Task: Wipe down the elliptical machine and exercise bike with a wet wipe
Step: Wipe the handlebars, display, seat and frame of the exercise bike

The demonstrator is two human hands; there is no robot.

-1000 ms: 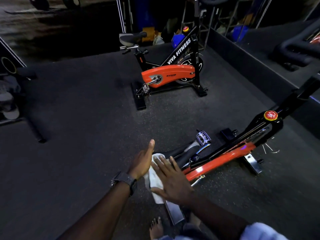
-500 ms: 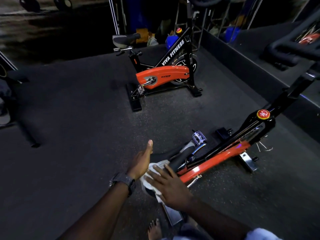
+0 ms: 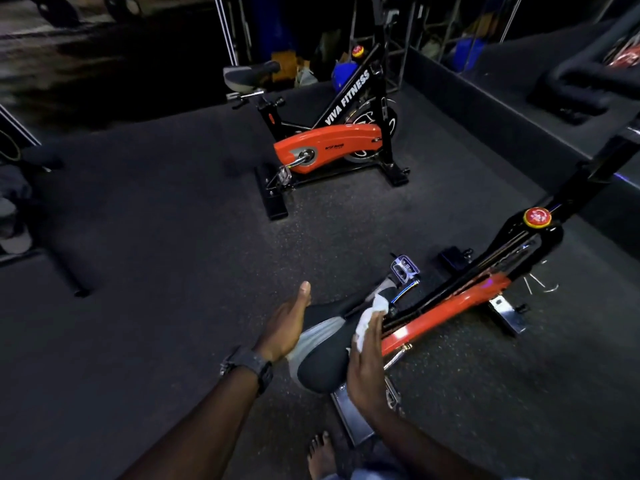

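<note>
Item: exercise bike saddle (image 3: pixel 325 344), wiping under way; frame and the far bike (image 3: pixel 332 147) look untouched.
Your right hand (image 3: pixel 367 365), fingers straight, presses the wet wipe (image 3: pixel 370 317) along its right side.
Your left hand (image 3: pixel 284 327), flat, steadies its left.
Saddle's long axis runs away from you, nose toward the pedal (image 3: pixel 404 268).

One head-worn wide-angle view looks forward and down, hands and the saddle (image 3: pixel 325 355) near, a second bike (image 3: pixel 332 140) far.

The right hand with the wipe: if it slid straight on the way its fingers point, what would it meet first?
Probably the near bike's pedal. The right hand presses the wet wipe along the saddle, fingers pointing up toward the saddle's nose; depth is hard to judge.
</note>
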